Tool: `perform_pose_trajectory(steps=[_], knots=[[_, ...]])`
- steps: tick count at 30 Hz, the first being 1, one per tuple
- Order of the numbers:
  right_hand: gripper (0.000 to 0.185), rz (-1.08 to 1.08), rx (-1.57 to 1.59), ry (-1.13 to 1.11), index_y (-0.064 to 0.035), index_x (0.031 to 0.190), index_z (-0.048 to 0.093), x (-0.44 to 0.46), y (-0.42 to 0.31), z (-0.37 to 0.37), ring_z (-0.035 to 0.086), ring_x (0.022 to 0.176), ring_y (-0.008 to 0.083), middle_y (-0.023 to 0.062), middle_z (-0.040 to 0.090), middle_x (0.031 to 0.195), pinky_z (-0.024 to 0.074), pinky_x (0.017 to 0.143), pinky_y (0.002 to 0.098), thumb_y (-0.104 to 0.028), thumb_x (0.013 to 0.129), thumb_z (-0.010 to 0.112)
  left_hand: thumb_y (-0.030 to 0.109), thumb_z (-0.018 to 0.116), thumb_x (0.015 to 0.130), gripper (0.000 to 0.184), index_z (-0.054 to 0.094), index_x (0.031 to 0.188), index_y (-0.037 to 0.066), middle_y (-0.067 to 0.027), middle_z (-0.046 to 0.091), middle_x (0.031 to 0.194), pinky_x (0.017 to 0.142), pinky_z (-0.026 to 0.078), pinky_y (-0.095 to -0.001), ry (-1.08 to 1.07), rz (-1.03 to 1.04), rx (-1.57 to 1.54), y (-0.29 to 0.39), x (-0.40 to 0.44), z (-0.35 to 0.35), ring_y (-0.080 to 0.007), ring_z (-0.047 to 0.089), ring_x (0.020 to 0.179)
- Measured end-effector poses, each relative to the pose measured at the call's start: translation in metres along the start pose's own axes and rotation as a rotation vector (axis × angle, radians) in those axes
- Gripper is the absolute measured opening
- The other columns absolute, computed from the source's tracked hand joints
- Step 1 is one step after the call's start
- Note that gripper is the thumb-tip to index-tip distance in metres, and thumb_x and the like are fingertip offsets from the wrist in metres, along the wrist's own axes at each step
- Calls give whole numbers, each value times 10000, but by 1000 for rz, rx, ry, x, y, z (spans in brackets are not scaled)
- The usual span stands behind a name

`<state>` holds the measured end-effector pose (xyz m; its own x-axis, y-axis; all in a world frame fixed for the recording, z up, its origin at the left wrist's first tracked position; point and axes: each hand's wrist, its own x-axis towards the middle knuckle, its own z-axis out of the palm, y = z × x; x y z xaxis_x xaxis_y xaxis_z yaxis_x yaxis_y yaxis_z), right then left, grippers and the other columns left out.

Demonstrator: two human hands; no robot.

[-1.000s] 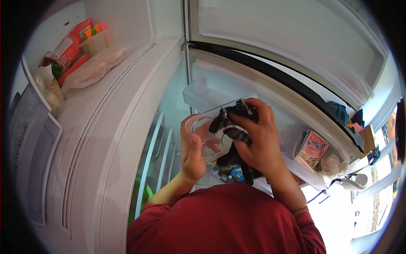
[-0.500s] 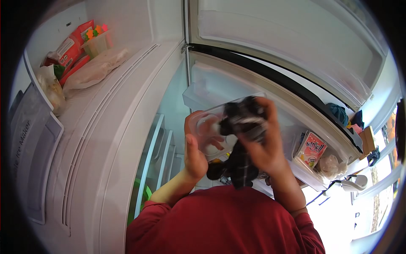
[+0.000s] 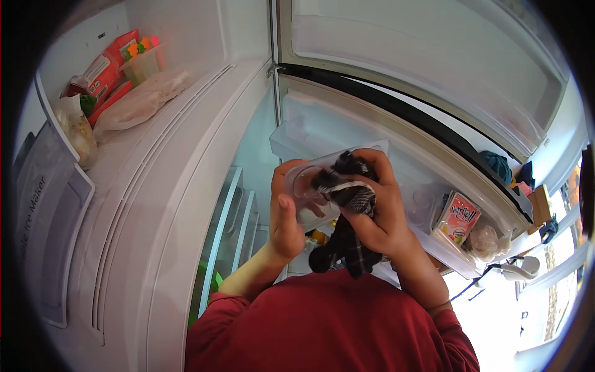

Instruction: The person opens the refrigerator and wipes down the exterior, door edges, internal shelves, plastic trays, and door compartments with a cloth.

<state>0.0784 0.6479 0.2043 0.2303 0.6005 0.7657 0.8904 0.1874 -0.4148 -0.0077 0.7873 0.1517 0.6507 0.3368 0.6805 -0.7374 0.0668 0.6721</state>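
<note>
A clear plastic tray point(image 3: 301, 180) with rounded hollows is held up in front of my chest. My left hand point(image 3: 285, 217) grips its left side, fingers behind it and thumb showing at the front. In my right hand point(image 3: 385, 211) is a bunched black cloth point(image 3: 354, 199) with white checked lines. The cloth presses against the right part of the tray, and its loose end hangs down towards the red shirt. Part of the tray is hidden behind the cloth and my right fingers.
The open fridge door point(image 3: 409, 111) spans the right, its shelf holding a red-and-white Nutrijell packet point(image 3: 458, 217) and a plastic bag point(image 3: 488, 240). Glass shelves point(image 3: 238, 229) are below left. In the freezer compartment are red packages point(image 3: 102, 71) and a wrapped pale slab point(image 3: 142, 102).
My right hand and the cloth have shifted slightly down and left across the tray. The cloth is bunched differently, and the tray has moved a little to the right.
</note>
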Motion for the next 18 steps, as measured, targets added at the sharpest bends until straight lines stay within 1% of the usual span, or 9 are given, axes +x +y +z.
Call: perform_pose_trajectory(steps=[1, 3, 8, 10, 11, 13, 14, 16, 18], knots=[[421, -2, -1, 3, -55, 1008, 643, -1, -3, 4, 451, 978, 337, 158, 449, 1152, 412, 857, 391, -119, 592, 654, 546, 289, 926, 667, 308, 1240, -42, -150, 496, 1127, 886, 408, -310, -3, 2, 1, -1, 2, 3, -190, 513, 1012], [430, -30, -304, 18, -60, 1017, 644, 0, -13, 16, 450, 983, 337, 155, 449, 1159, 412, 858, 391, -111, 590, 651, 507, 266, 945, 617, 312, 1235, -36, -147, 494, 1133, 879, 413, -305, 58, 151, 62, -5, 4, 10, -185, 515, 1010], [459, -38, -261, 15, -99, 1027, 655, -4, -4, 30, 451, 983, 328, 140, 457, 1162, 411, 848, 389, -109, 568, 661, 479, 255, 958, 578, 308, 1245, -19, -142, 488, 1143, 873, 415, -304, 13, 129, 111, -9, 7, 1, -179, 515, 992], [458, -158, -327, 148, -127, 1013, 665, -8, 5, 42, 454, 983, 313, 113, 472, 1154, 409, 838, 386, -120, 555, 672, 520, 276, 945, 611, 305, 1253, -7, -154, 488, 1178, 847, 434, -306, 134, 166, 98, -16, 9, -1, -182, 532, 959], [458, -153, -326, 150, -127, 1013, 665, -10, 4, 47, 454, 983, 313, 113, 472, 1154, 409, 838, 386, -120, 555, 672, 520, 276, 945, 611, 305, 1253, -7, -154, 488, 1178, 847, 434, -306, 132, 161, 99, -18, 10, -3, -182, 532, 959], [437, -225, -415, 85, -143, 983, 671, -13, 2, 53, 459, 982, 298, 83, 483, 1147, 407, 830, 381, -132, 546, 682, 590, 225, 923, 630, 335, 1262, 70, -201, 454, 1271, 793, 461, -293, 253, 80, -325, -20, 11, -6, -182, 546, 887], [437, -227, -415, 89, -143, 983, 671, -13, 3, 52, 459, 982, 298, 83, 483, 1147, 407, 830, 381, -132, 546, 682, 590, 225, 923, 630, 335, 1262, 70, -201, 454, 1271, 793, 461, -293, 249, 82, -323, -16, 14, -5, -182, 546, 887], [423, -219, -364, -7, -153, 967, 670, -14, 6, 49, 463, 980, 288, 67, 482, 1149, 408, 827, 377, -140, 545, 690, 618, 224, 908, 643, 307, 1280, 100, -207, 427, 1322, 706, 475, -262, 269, 163, -106, -3, 17, -1, -160, 547, 806], [422, -187, -384, 0, -151, 962, 668, -8, 7, 47, 463, 980, 285, 69, 481, 1144, 409, 826, 377, -139, 541, 692, 617, 222, 909, 644, 309, 1282, 99, -203, 435, 1315, 698, 472, -257, 272, 167, -79, -5, 19, -1, -149, 541, 782]])
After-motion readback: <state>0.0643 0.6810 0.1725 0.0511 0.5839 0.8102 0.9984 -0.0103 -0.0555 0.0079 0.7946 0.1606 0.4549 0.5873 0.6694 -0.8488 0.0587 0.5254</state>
